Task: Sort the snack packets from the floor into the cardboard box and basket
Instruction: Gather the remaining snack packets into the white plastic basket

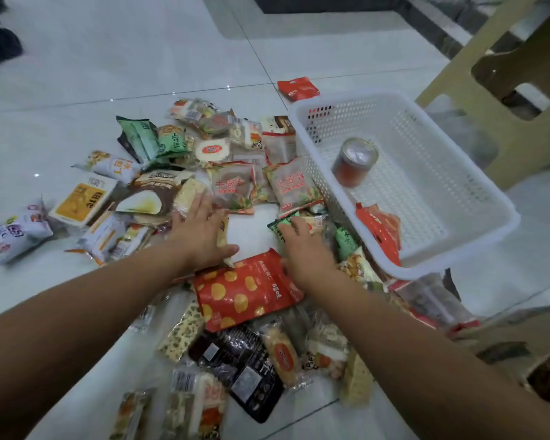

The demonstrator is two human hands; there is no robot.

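Print mostly Chinese, upside down to camera, blurred.
Big red packet [245,290]: white characters along top edge, brand mark at right end, neither legible.
Left clear packet [232,185], right clear packet [291,185]: large red characters, unreadable.
White packet [115,166]: orange characters, one resembling 冰.
Yellow-and-white packet [81,200]: dark character resembling 田.
Black packet [245,373]: white stickers [243,387], QR-style codes.
Barcode [183,381] on clear wrapper, digits too small.

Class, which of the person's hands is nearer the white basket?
Right. The right hand lies among packets beside the basket; the left hand rests farther left, across a floor patch.
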